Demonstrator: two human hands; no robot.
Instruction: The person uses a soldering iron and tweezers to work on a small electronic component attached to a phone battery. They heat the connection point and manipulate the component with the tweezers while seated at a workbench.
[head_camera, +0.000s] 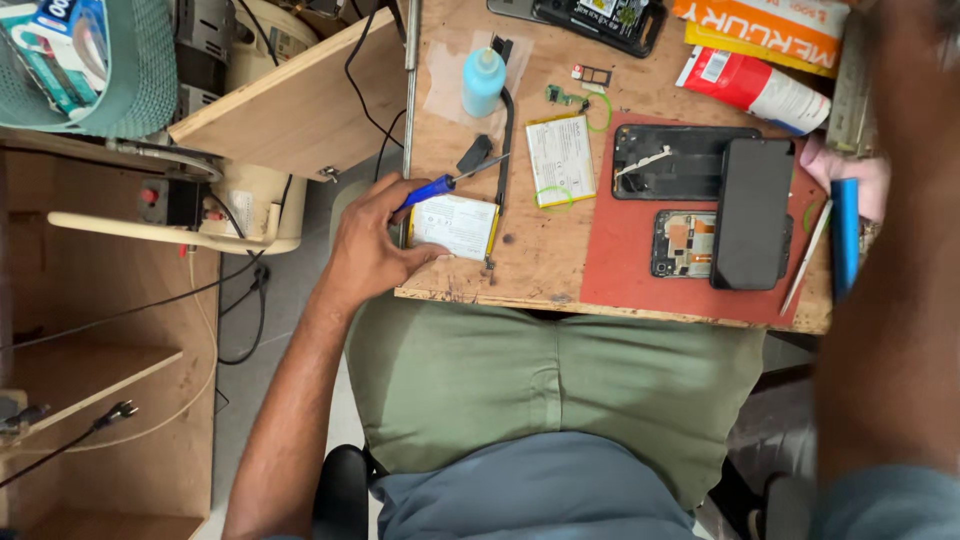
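My left hand (372, 245) rests at the left edge of the wooden table (540, 270). Its thumb and fingers are closed around a white phone battery (458, 226). The blue handle of a screwdriver (432, 189) sticks out from under the fingers, its tip pointing right. My right hand (858, 178) is at the table's right edge, partly hidden by my blurred forearm, and holds a flat blue tool (845, 235). Between the hands a red mat (630, 265) carries an open black phone shell (675, 160), a dark phone screen (752, 215) and a smaller opened phone frame (683, 243).
A second white battery (560, 160), a blue bottle (483, 80), a small green circuit board (562, 97) and a card tray (596, 75) lie further back. A red-and-white tube (760, 90) and an orange package (775, 28) sit at the back right. Cables and a wooden shelf stand to the left.
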